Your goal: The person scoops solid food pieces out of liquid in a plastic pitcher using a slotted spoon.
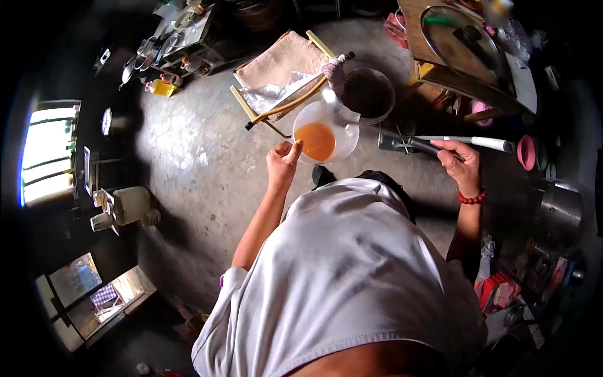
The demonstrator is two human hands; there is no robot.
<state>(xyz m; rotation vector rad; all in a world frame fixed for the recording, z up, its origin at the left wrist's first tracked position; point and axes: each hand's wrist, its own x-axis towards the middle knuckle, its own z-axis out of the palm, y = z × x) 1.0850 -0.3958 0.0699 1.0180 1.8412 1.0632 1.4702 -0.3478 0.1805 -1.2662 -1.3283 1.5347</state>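
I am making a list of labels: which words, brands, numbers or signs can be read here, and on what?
No text can be read.
Clear container in the left hand: no lettering visible.
Bottle of yellow liquid: any label too small.
Red item at lower right: any print too blurred.

Dim light, glaring window (49,151) (overexposed), warped edges

Some fingers of the left hand (282,162) are hidden, curled beneath its thumb at a clear plastic container (347,143). The far end of the dark-handled tool (424,146) in the right hand (463,164) is hard to make out. A white shirt (352,270) hides most of the legs. Shadow obscures the tub's (391,103) inside. The top edge cuts off the counter (416,25).
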